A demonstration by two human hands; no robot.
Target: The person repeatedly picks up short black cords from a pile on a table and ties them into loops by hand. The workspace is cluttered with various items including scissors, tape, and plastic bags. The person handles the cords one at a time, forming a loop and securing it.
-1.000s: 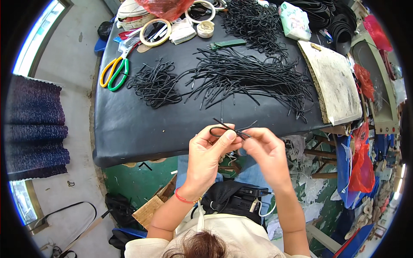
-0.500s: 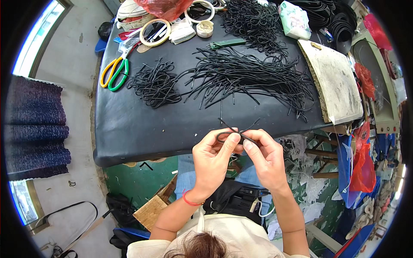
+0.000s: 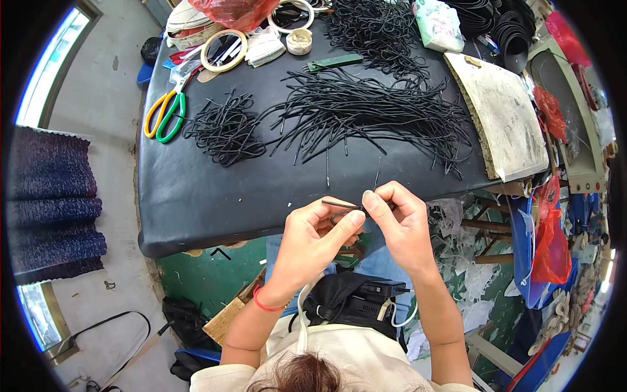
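Both hands meet just off the table's near edge, over my lap. Between them is a thin black cord [image 3: 342, 204], bent into a loop. My left hand [image 3: 321, 228] pinches it between thumb and fingers, with part of the loop showing above the thumb. My right hand [image 3: 398, 219] pinches the cord close by, thumb against forefinger, and one cord end sticks up beyond its fingertips. The crossing of the cord is partly hidden by the fingers. Beyond the hands lies a wide bundle of black cords [image 3: 372, 108], and a smaller tangled heap of cords [image 3: 228, 130] sits left of it.
Scissors [image 3: 165, 116] with yellow and green handles lie at the table's left. Toward the back are a tape roll [image 3: 224, 51], a small round tub [image 3: 299, 42], a green tool [image 3: 334, 63] and more tangled cord [image 3: 375, 26]. A pale board [image 3: 499, 117] rests at the right.
The crossed cord ends that stood up between the hands have shifted: one now points left over my left fingers. My right thumb has moved up and inward. The view has shifted slightly.
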